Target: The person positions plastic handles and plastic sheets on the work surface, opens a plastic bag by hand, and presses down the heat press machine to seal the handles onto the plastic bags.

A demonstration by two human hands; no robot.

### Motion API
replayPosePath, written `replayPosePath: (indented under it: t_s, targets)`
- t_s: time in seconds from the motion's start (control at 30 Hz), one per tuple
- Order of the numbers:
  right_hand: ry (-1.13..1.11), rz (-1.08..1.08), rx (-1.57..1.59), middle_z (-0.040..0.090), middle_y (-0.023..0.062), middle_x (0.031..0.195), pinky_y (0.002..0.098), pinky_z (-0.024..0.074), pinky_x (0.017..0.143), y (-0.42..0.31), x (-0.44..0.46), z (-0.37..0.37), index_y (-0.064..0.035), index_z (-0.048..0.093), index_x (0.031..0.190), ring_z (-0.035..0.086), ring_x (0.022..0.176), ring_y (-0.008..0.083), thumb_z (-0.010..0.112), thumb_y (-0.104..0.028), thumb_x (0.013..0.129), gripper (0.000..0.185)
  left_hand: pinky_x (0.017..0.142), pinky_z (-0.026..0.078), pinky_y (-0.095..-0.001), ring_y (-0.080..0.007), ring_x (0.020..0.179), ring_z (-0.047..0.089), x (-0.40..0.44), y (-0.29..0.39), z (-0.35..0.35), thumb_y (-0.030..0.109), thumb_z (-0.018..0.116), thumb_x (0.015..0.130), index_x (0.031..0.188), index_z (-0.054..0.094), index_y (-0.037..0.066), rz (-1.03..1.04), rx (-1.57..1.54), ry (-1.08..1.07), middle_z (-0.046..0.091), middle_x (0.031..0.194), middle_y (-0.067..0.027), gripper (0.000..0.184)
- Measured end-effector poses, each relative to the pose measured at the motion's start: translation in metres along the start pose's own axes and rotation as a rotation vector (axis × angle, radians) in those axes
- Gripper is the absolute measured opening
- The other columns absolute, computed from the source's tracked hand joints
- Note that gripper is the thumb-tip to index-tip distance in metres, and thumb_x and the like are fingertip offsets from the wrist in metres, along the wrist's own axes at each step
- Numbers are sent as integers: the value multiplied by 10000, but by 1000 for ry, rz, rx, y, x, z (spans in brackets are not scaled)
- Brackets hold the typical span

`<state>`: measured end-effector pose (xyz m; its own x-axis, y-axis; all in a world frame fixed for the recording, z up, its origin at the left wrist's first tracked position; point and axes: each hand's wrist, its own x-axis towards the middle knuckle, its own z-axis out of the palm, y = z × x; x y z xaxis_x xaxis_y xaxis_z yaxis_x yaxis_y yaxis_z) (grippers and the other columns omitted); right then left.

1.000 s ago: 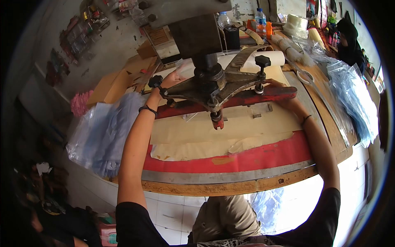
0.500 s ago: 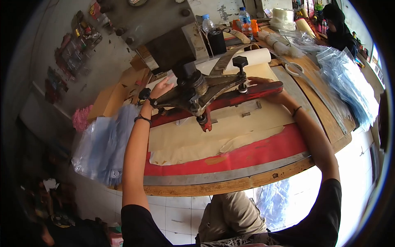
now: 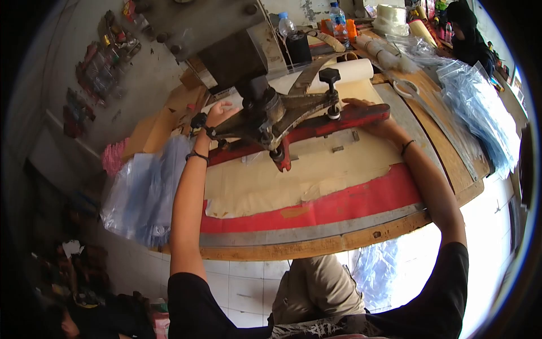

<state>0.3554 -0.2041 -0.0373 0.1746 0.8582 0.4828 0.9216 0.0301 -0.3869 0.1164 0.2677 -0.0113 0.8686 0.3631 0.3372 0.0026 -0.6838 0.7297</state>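
Observation:
A black clamp-like machine head (image 3: 265,113) with knobs carries a long red bar (image 3: 310,133) across the table. Below the bar lies a cream sheet (image 3: 271,192) on a red mat (image 3: 361,195); small dark pieces sit on the sheet. At the bar's left end, my left hand (image 3: 221,113) reaches behind the machine with its fingers apart, holding nothing that I can see. My right hand (image 3: 381,125) lies around the bar's right end, its fingers stretched over the sheet behind it. The bar hides part of that hand.
Clear plastic bags (image 3: 149,192) hang over the left edge, and a stack of plastic sleeves (image 3: 480,113) lies on the right. A metal ruler (image 3: 443,133), a tape roll (image 3: 405,87), bottles (image 3: 337,20) and a white roll (image 3: 355,73) are around. A person (image 3: 470,37) sits at the far right.
The view has tilted slightly, so the table's front edge sits higher. My left hand's fingers have spread a little. The bar and my right hand stay nearly in place.

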Motion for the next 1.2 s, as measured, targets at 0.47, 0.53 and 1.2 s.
replayPosePath:
  t_s: [0.47, 0.53, 1.2]
  targets:
    - [-27, -129, 26, 598, 131, 1223, 365, 451, 959, 33, -5, 0, -29, 598, 1173, 581, 1085, 291, 611, -97, 846, 334, 630, 438, -249, -89, 692, 543, -118, 162, -58, 154, 549, 928, 1079, 578, 20, -62, 194, 195, 576, 768, -5, 203]
    - [-16, -138, 40, 601, 138, 1206, 372, 447, 958, 32, -8, 0, -32, 608, 1153, 574, 1085, 302, 608, -108, 852, 310, 660, 453, -280, -122, 724, 578, -135, 147, -49, 199, 546, 939, 1078, 592, 25, 57, 217, 198, 608, 787, -21, 227]
    - [-59, -3, -150, 555, 137, 1233, 378, 411, 998, 21, -12, -1, -38, 565, 1192, 530, 1140, 289, 530, -214, 943, 308, 622, 482, -466, -384, 669, 621, -159, 129, 16, 342, 410, 984, 810, 711, 60, 129, 753, 323, 651, 699, -174, 448]
